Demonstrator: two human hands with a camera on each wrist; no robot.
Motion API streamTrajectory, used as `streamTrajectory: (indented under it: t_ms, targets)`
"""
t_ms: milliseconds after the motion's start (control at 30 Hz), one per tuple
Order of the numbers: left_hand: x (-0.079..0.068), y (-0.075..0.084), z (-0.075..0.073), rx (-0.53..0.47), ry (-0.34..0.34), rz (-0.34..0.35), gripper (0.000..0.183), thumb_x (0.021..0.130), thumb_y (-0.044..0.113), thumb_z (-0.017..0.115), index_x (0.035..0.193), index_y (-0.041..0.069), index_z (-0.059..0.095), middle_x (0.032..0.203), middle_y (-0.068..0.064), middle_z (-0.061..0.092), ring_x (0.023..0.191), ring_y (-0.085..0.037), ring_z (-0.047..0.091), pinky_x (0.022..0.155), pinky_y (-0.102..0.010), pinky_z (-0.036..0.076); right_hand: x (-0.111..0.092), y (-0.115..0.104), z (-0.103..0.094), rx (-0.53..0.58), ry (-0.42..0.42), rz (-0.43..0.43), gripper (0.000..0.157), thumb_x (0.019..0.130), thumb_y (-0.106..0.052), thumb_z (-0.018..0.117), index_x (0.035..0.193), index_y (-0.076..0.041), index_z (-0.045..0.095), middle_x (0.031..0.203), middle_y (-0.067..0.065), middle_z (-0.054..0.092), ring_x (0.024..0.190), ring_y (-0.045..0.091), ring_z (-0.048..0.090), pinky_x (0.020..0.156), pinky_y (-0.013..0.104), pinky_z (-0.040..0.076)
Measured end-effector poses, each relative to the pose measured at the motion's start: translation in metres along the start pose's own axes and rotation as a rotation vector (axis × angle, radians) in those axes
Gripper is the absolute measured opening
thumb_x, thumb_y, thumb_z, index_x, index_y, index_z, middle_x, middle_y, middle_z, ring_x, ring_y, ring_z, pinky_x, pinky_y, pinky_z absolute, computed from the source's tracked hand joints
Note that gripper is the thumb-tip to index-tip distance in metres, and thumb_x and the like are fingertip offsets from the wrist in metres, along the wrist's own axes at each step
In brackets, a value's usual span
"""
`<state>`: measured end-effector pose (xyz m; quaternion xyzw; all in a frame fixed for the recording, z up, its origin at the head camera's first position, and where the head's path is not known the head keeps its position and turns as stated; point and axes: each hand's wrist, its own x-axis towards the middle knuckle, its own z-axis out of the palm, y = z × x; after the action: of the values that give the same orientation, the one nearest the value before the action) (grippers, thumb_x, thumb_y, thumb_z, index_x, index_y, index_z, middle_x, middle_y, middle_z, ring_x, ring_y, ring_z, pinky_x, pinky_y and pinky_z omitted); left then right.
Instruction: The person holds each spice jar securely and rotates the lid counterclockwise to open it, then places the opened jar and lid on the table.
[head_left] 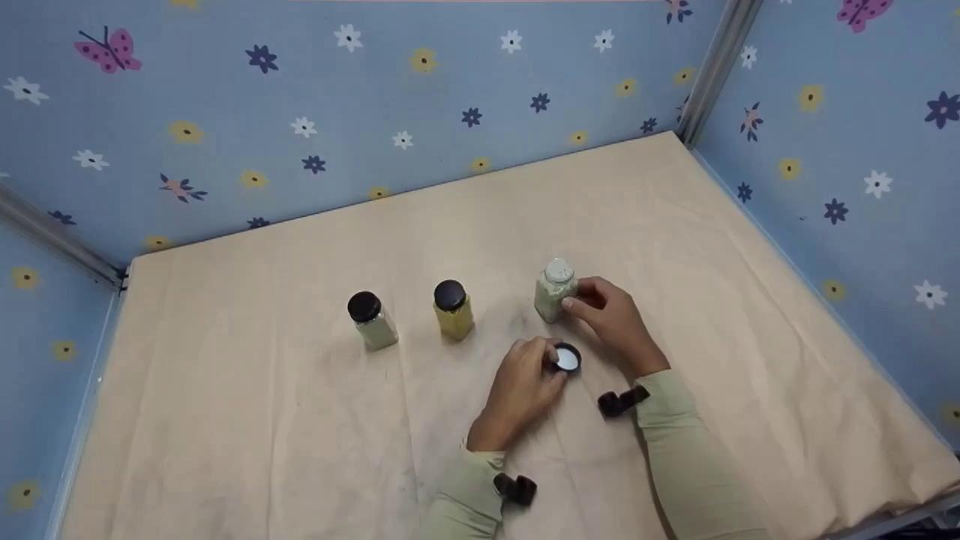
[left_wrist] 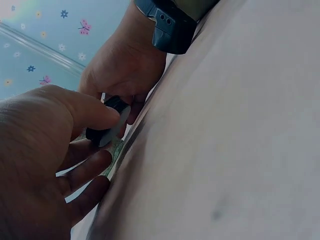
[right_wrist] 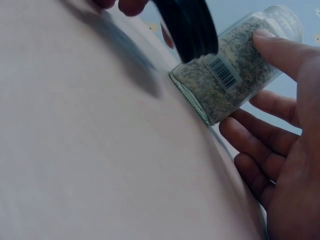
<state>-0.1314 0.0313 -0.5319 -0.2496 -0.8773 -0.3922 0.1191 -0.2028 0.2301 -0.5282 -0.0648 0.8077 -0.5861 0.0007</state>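
A glass spice jar (head_left: 553,292) of dried green herbs stands uncapped at the right in the head view, its top pale and speckled. My right hand (head_left: 616,319) grips its side between thumb and fingers; the right wrist view shows a barcode label on the jar (right_wrist: 235,67). Closer to me, my left hand (head_left: 521,386) pinches a black lid (head_left: 568,358), its white inside turned up. In the left wrist view the thumb presses on the lid (left_wrist: 107,125), while the other fingers are loosely bent. Lid and jar are apart.
Left of the hands stand two capped jars: one with yellow contents (head_left: 454,319) and one with pale green contents (head_left: 377,330), both with black lids. A wrinkled beige cloth (head_left: 225,390) covers the table. Blue flowered walls (head_left: 450,90) border it at the back and sides.
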Motion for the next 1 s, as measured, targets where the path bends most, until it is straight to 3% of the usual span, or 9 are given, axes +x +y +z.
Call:
streamTrajectory:
  t_ms: [167,400,1000]
  targets:
    - [0.0007,-0.0014,-0.0020,0.023,-0.012,0.058,0.022,0.074,0.008,0.080,0.076,0.011,0.058,0.106,-0.002,0.072,0.090,-0.022,0.061,0.079,-0.030,0.048,0.0008,-0.0032,0.0007,0.007,-0.005,-0.003,0.045,0.092,-0.043,0.073,0.124,-0.012,0.065,0.120,0.003,0.065,0.112,0.016,0.059,0.096,0.034,0.047]
    - [0.0020,-0.0018,-0.0027,0.048,-0.040,0.058,0.017,0.074,0.010,0.079,0.077,0.012,0.062,0.114,-0.002,0.072,0.098,-0.023,0.063,0.087,-0.032,0.049,0.0026,-0.0035,0.0004,-0.038,0.004,-0.014,0.047,0.089,-0.049,0.073,0.123,-0.015,0.066,0.117,0.000,0.065,0.110,0.015,0.059,0.095,0.036,0.047]
    - [-0.0002,-0.0027,-0.0002,0.064,-0.040,0.068,0.015,0.075,0.010,0.077,0.077,0.014,0.062,0.113,0.000,0.072,0.097,-0.021,0.063,0.087,-0.030,0.049,0.0004,-0.0012,-0.0002,-0.020,0.005,-0.013,0.046,0.091,-0.045,0.073,0.122,-0.013,0.066,0.116,0.003,0.066,0.109,0.018,0.060,0.092,0.033,0.049]
